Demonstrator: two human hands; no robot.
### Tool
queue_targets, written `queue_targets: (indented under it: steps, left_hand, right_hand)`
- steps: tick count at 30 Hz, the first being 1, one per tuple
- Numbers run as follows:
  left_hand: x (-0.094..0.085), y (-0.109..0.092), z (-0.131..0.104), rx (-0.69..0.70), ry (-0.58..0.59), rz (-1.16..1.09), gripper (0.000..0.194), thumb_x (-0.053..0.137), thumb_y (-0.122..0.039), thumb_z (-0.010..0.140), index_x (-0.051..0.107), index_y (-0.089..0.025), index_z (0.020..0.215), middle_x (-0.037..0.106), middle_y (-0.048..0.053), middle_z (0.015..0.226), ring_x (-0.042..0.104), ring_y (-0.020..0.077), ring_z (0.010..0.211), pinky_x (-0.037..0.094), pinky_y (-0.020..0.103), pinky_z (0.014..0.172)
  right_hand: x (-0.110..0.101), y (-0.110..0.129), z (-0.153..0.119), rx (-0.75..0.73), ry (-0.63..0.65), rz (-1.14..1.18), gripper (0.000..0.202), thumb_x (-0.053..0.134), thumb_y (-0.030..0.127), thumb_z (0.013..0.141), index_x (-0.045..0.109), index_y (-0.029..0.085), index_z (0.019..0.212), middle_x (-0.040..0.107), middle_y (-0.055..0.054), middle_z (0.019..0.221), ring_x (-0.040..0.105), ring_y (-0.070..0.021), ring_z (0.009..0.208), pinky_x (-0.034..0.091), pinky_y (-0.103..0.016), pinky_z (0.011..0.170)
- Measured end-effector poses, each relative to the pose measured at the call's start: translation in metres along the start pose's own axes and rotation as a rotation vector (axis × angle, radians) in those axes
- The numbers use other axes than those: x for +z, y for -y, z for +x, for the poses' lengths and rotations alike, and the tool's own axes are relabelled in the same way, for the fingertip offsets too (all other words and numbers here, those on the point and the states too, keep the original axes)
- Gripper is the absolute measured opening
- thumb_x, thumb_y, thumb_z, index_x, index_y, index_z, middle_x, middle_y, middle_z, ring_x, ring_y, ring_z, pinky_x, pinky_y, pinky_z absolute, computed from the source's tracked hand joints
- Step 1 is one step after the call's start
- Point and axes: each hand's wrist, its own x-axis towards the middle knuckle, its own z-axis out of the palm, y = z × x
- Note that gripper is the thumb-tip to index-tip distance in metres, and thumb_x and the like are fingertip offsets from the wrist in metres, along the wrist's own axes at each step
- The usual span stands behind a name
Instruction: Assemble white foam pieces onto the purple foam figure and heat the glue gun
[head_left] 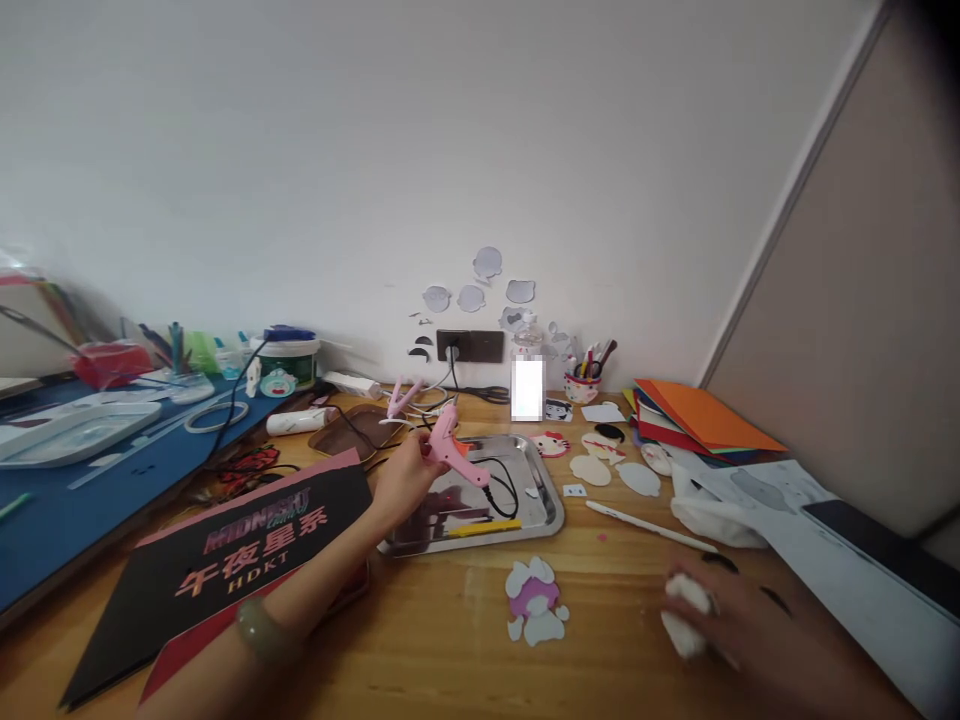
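My left hand (409,470) is closed on a pink hot glue gun (450,450), held over the metal tray (551,505) with its nozzle pointing up and back. The gun's black cord loops down into the tray, where a yellow craft knife (480,528) also lies. Somewhat blurred, my right hand (727,610) grips a crumpled white tissue (686,610) above the table at right. Between my hands, in front of the tray, lies a layered paper cutout (535,600) in white and purple.
A black box (247,550) lies under my left forearm. Right of the tray are paper cutouts (591,470), a white pen (649,525) and coloured sheets (705,415). A lit phone screen (526,388) and a pen cup (583,385) stand by the wall. A blue mat (90,500) covers the left.
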Motion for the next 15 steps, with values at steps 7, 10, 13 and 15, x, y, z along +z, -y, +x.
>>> queue_targets:
  steps: [7, 10, 13, 15]
  left_hand:
    - [-0.001, 0.003, 0.004, 0.003, -0.015, 0.015, 0.038, 0.06, -0.031, 0.068, 0.047, -0.018, 0.101, 0.063, 0.003, 0.089, 0.06, 0.0198, 0.081, 0.041, 0.027, 0.067]
    - [-0.002, 0.004, 0.005, 0.003, -0.019, 0.029, 0.038, 0.061, -0.033, 0.067, 0.048, -0.019, 0.1, 0.063, 0.003, 0.089, 0.06, 0.0199, 0.08, 0.04, 0.027, 0.066]
    - [-0.002, 0.004, 0.004, 0.01, -0.017, 0.035, 0.037, 0.061, -0.033, 0.067, 0.048, -0.019, 0.099, 0.063, 0.002, 0.087, 0.06, 0.0197, 0.079, 0.04, 0.027, 0.064]
    - [-0.002, 0.004, 0.004, 0.013, -0.018, 0.034, 0.037, 0.061, -0.033, 0.067, 0.048, -0.019, 0.099, 0.063, 0.002, 0.086, 0.06, 0.0193, 0.079, 0.04, 0.026, 0.064]
  right_hand:
    - [-0.027, -0.009, 0.024, 0.179, -0.118, 0.142, 0.035, 0.03, 0.052, 0.082, 0.047, 0.023, 0.093, 0.059, 0.001, 0.058, 0.056, -0.0171, 0.049, 0.044, -0.027, 0.047]
    - [-0.016, 0.003, 0.014, 0.071, -0.105, -0.007, 0.03, 0.039, 0.047, 0.081, 0.05, 0.025, 0.098, 0.064, -0.004, 0.085, 0.061, -0.0206, 0.074, 0.048, -0.035, 0.068]
    - [-0.002, 0.017, -0.002, -0.122, 0.061, -0.199, 0.041, 0.046, 0.039, 0.078, 0.051, 0.023, 0.115, 0.049, -0.01, 0.124, 0.045, -0.0266, 0.114, 0.037, -0.043, 0.093]
    - [0.009, 0.02, -0.016, -0.189, 0.255, -0.292, 0.053, 0.048, 0.039, 0.077, 0.046, 0.019, 0.125, 0.039, -0.012, 0.134, 0.034, -0.0295, 0.123, 0.032, -0.047, 0.098]
